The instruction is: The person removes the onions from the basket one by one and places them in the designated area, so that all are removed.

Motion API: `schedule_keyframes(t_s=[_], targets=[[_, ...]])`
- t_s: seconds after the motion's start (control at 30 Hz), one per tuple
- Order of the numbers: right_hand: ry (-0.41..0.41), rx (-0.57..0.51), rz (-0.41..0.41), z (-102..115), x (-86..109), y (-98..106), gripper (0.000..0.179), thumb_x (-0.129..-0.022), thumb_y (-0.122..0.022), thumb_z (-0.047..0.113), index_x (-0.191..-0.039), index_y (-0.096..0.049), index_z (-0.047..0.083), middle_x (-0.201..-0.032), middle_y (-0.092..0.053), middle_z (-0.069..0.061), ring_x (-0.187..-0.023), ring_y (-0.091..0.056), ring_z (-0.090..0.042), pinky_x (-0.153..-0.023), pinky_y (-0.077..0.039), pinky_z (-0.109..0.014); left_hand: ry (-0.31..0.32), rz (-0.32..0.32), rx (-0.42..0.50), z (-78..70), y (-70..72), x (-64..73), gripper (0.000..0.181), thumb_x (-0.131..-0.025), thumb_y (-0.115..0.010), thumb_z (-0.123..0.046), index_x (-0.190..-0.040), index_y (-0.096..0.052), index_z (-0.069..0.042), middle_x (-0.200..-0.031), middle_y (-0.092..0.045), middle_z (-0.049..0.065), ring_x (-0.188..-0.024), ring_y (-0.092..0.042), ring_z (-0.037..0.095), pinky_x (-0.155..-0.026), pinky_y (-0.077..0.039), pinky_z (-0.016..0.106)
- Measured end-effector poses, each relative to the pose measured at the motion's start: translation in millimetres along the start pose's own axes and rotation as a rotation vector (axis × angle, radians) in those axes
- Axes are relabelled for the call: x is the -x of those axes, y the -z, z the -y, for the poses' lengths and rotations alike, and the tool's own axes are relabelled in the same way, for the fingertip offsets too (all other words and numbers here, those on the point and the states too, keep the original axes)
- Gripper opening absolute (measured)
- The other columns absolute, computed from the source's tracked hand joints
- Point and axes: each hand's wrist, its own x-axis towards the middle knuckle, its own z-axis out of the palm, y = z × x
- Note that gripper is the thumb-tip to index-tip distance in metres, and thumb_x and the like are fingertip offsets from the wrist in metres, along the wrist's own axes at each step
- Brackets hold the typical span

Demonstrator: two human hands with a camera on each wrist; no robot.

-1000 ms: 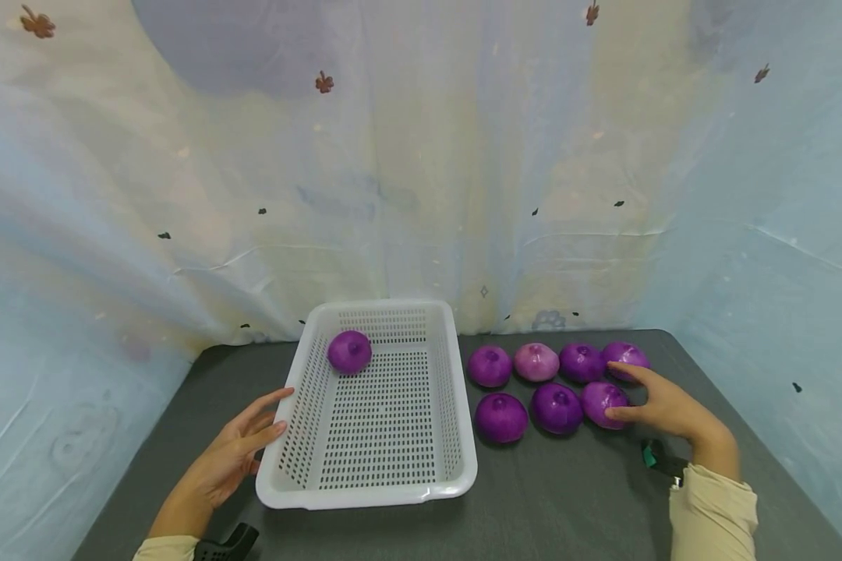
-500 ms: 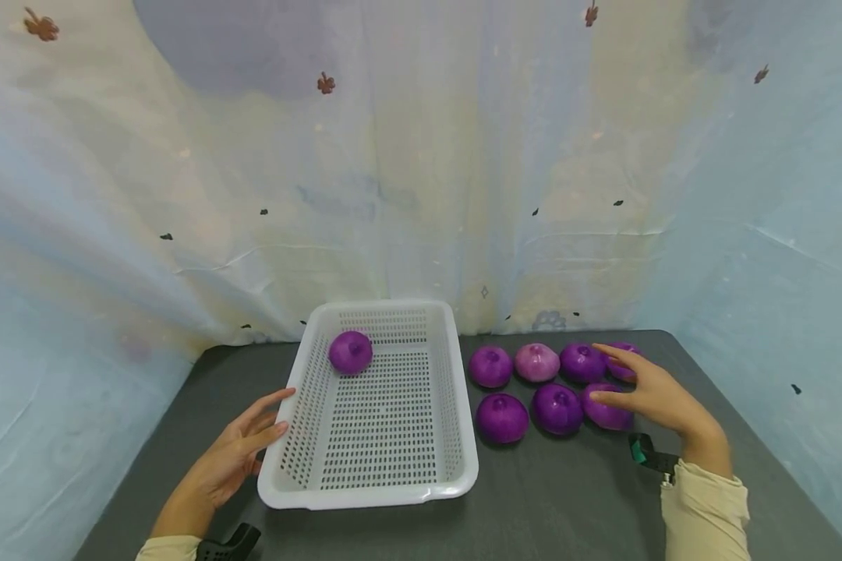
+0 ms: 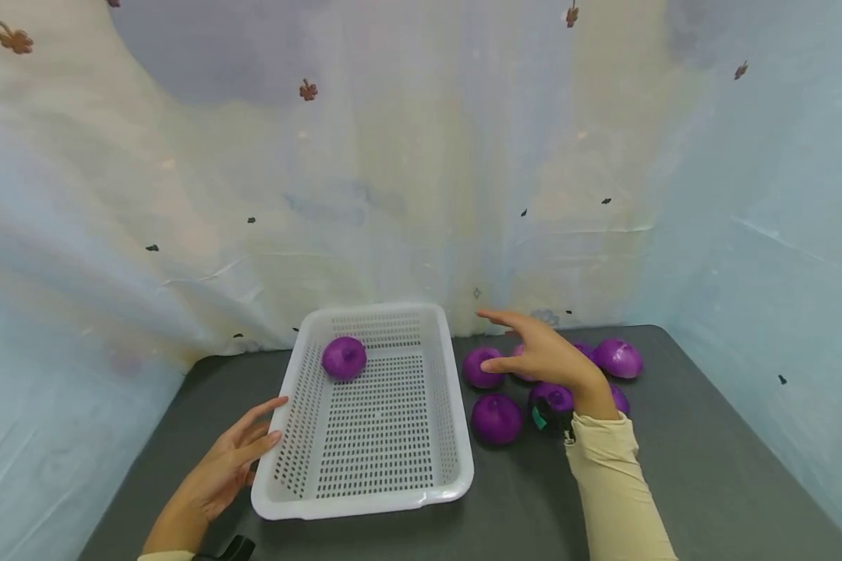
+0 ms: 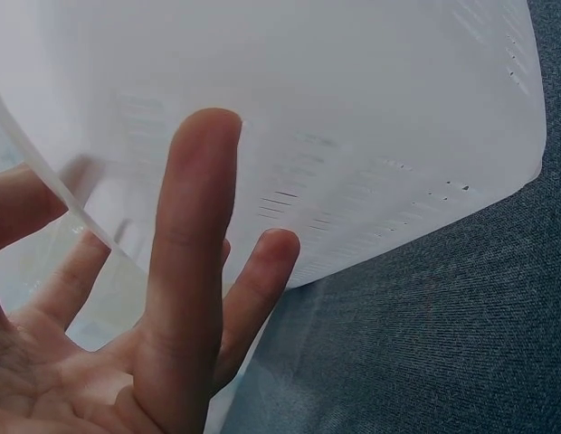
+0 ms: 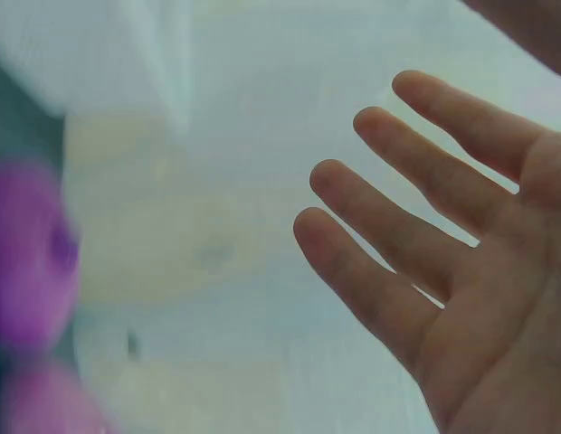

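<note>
A white perforated plastic basket (image 3: 365, 510) stands on the dark table with one purple onion (image 3: 344, 358) near its far left corner. My left hand (image 3: 217, 467) rests against the basket's left side, fingers loosely spread at the rim; in the left wrist view the fingers (image 4: 190, 235) lie along the pale wall. Over the group of onions to the right hovers my right hand (image 3: 550, 354), fingers extended, holding nothing. Its thumb overlaps the back-left onion (image 3: 475, 370) in the head view; contact cannot be told. The hand and sleeve partly hide several onions.
Right of the basket, another onion (image 3: 497, 419) sits at the front of the group, and one (image 3: 619, 358) at its far right. A patterned curtain (image 3: 393, 195) hangs behind the dark table (image 3: 709, 467) and along both sides.
My right hand has left the right-hand onions and swept left, empty, across the group towards the basket. My left hand has stayed at the basket's side. The head view has shifted slightly.
</note>
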Motion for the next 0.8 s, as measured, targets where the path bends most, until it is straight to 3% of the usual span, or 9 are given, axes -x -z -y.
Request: schedule_keyframes(t_s=[0.17,0.4,0.63,0.8], targets=[[0.078,-0.064,0.052,29.5,-34.1,-15.8,0.084,-0.082,-0.083,0.032,-0.153,-0.040,0.022,-0.158,-0.040,-0.001,-0.145,-0.039,-0.029,-0.115,-0.037,-0.053,-0.004,0.008,-0.005,-0.7,-1.6,-0.3,0.057,-0.106,-0.049,-0.020,-0.157,-0.026,-0.029,-0.127,-0.060,-0.011,-0.109,-0.068,0.018,-0.081,-0.060,0.048],[0.137,-0.064,0.100,61.1,-78.6,-38.9,0.079,-0.083,-0.081,0.033,-0.151,-0.043,0.026,-0.157,-0.042,0.005,-0.144,-0.041,-0.022,-0.115,-0.039,-0.047,0.015,-0.029,-0.022,0.1,-1.6,0.9,0.059,-0.105,-0.052,-0.021,-0.157,-0.026,-0.029,-0.127,-0.060,-0.011,-0.108,-0.068,0.019,-0.081,-0.059,0.049],[0.194,-0.166,0.157,67.6,-125.3,-76.1,0.074,-0.085,-0.080,0.031,-0.150,-0.044,0.021,-0.155,-0.044,0.005,-0.143,-0.043,-0.020,-0.115,-0.039,-0.044,0.020,-0.046,-0.024,-1.0,-2.8,1.4,0.059,-0.104,-0.052,-0.021,-0.157,-0.027,-0.029,-0.126,-0.060,-0.009,-0.108,-0.068,0.019,-0.082,-0.059,0.049],[0.167,-0.230,0.176,66.7,-145.6,-100.4,0.075,-0.085,-0.080,0.028,-0.150,-0.045,0.017,-0.155,-0.044,0.001,-0.144,-0.042,-0.024,-0.116,-0.037,-0.048,0.031,-0.046,-0.015,-0.5,-2.7,1.7,0.059,-0.105,-0.052,-0.022,-0.157,-0.026,-0.029,-0.126,-0.059,-0.008,-0.109,-0.067,0.019,-0.083,-0.058,0.051]])
